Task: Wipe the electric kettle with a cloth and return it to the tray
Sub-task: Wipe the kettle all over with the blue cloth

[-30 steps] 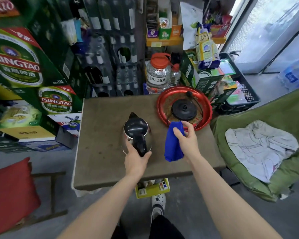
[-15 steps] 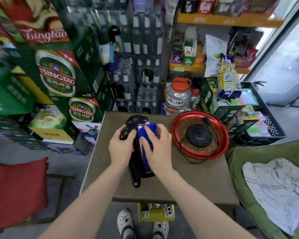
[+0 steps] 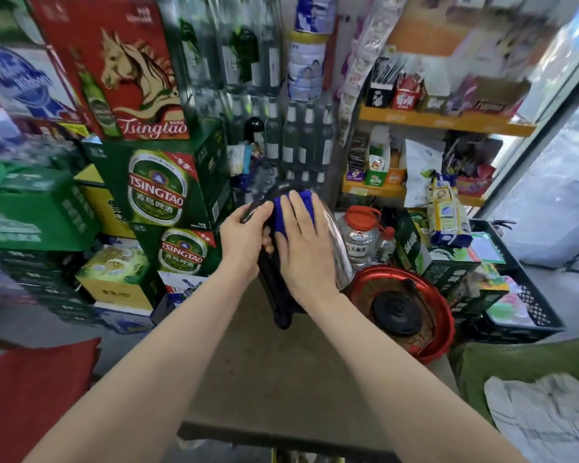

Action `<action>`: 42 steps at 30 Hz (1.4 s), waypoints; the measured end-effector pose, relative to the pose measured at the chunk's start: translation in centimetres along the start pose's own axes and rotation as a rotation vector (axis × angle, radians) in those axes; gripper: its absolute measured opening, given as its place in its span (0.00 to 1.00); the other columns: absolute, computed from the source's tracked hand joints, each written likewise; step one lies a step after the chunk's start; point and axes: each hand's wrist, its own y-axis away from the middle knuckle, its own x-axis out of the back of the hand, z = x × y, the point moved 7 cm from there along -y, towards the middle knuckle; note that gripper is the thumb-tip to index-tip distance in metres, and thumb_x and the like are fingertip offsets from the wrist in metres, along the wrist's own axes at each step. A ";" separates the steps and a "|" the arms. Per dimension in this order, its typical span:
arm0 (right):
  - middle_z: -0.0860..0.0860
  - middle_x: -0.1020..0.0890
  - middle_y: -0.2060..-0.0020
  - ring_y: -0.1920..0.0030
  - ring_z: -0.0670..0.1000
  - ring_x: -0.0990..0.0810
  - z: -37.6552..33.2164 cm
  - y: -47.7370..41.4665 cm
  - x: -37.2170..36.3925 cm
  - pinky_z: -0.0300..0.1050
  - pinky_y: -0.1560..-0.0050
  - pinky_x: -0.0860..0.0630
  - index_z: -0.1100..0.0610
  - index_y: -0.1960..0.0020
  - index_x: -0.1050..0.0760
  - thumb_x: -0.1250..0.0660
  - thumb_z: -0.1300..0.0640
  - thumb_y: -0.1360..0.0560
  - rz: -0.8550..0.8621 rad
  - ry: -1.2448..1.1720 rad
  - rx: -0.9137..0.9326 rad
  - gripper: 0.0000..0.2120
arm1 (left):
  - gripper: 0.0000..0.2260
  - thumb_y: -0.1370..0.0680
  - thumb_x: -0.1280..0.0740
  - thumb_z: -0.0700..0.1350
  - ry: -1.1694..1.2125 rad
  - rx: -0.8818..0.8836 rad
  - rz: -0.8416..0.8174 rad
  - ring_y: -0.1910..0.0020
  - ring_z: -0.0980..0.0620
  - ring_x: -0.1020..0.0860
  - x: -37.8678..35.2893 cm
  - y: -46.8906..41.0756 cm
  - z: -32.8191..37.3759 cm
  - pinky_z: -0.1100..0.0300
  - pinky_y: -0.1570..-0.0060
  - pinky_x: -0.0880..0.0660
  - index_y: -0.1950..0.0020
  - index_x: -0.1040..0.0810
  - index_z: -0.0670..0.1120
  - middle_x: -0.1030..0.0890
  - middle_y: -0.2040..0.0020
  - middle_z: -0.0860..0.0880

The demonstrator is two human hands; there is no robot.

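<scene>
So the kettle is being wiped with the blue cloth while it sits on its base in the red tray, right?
Not quite: the head view shows the kettle held left of the red tray, whose black base is bare. The blue cloth is on the kettle, as you say.

1. The right hand (image 3: 306, 248) and the cloth (image 3: 303, 200) cover most of the kettle (image 3: 331, 242); only some steel side and black handle show.
2. The cloth lies mostly under that hand.
3. The kettle hides the left rim of the tray (image 3: 445, 332).
4. The shelf goods (image 3: 448, 95) are blurred.
</scene>
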 end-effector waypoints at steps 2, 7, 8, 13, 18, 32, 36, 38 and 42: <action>0.54 0.34 0.23 0.21 0.56 0.40 2.0 -1.5 0.6 0.52 0.20 0.43 0.56 0.22 0.36 0.46 0.51 0.17 0.002 -0.095 -0.090 0.24 | 0.06 0.24 0.30 0.44 0.021 0.003 -0.009 0.77 0.52 0.36 -0.7 0.1 0.8 0.62 0.78 0.37 0.52 0.24 0.43 0.30 0.74 0.49; 0.55 0.25 0.30 0.28 0.56 0.29 8.8 -3.3 1.6 0.54 0.26 0.35 0.56 0.26 0.30 0.48 0.51 0.16 -0.009 -0.442 -0.678 0.22 | 0.12 0.24 0.30 0.44 0.017 -0.003 -0.027 0.77 0.53 0.35 -1.1 0.3 1.7 0.61 0.78 0.36 0.43 0.22 0.41 0.30 0.73 0.49; 0.56 0.27 0.28 0.26 0.57 0.32 7.3 -3.3 2.1 0.55 0.24 0.37 0.57 0.25 0.32 0.48 0.51 0.16 0.001 -0.341 -0.579 0.23 | 0.11 0.24 0.31 0.44 0.026 -0.005 -0.023 0.77 0.54 0.34 -1.1 0.3 1.9 0.61 0.78 0.36 0.44 0.22 0.42 0.30 0.73 0.49; 0.57 0.33 0.26 0.24 0.59 0.35 2.5 -3.0 2.6 0.54 0.25 0.36 0.55 0.23 0.36 0.47 0.50 0.17 0.010 -0.035 -0.140 0.24 | 0.06 0.24 0.31 0.45 0.116 0.040 -0.017 0.77 0.53 0.35 -1.4 0.0 2.3 0.62 0.78 0.37 0.51 0.22 0.43 0.30 0.74 0.49; 0.59 0.21 0.38 0.44 0.56 0.25 10.5 -4.6 2.7 0.48 0.41 0.31 0.56 0.44 0.24 0.50 0.51 0.16 -0.163 -0.499 -0.837 0.17 | 0.13 0.24 0.30 0.43 0.123 0.027 -0.067 0.76 0.53 0.36 -1.4 -0.1 2.5 0.62 0.78 0.37 0.43 0.23 0.41 0.30 0.73 0.49; 0.52 0.28 0.27 0.29 0.46 0.31 9.3 -4.3 4.3 0.36 0.32 0.39 0.54 0.24 0.33 0.48 0.58 0.15 0.050 -0.444 -0.539 0.20 | 0.13 0.23 0.32 0.41 0.063 -0.122 -0.112 0.75 0.53 0.34 -2.6 -0.7 5.1 0.60 0.76 0.35 0.39 0.21 0.49 0.30 0.71 0.48; 0.56 0.35 0.23 0.21 0.60 0.42 3.3 -3.4 4.0 0.56 0.21 0.44 0.55 0.22 0.36 0.44 0.55 0.17 0.110 -0.059 -0.098 0.24 | 0.13 0.23 0.32 0.41 0.110 -0.105 -0.099 0.75 0.53 0.34 -3.1 -2.0 5.8 0.62 0.77 0.36 0.39 0.21 0.46 0.28 0.70 0.49; 0.57 0.32 0.24 0.22 0.65 0.39 2.2 -2.4 2.6 0.63 0.23 0.40 0.55 0.23 0.33 0.41 0.55 0.17 0.088 0.084 0.142 0.23 | 0.13 0.23 0.32 0.41 0.121 -0.078 -0.084 0.75 0.53 0.34 -3.0 -2.3 5.5 0.62 0.77 0.36 0.39 0.21 0.45 0.28 0.70 0.48; 0.52 0.31 0.24 0.24 0.56 0.34 5.5 -3.8 2.9 0.54 0.25 0.34 0.50 0.23 0.33 0.44 0.55 0.15 0.023 -0.053 0.080 0.20 | 0.13 0.23 0.33 0.41 0.190 -0.022 -0.053 0.75 0.53 0.35 -2.3 -2.6 4.3 0.63 0.77 0.36 0.39 0.21 0.45 0.29 0.69 0.47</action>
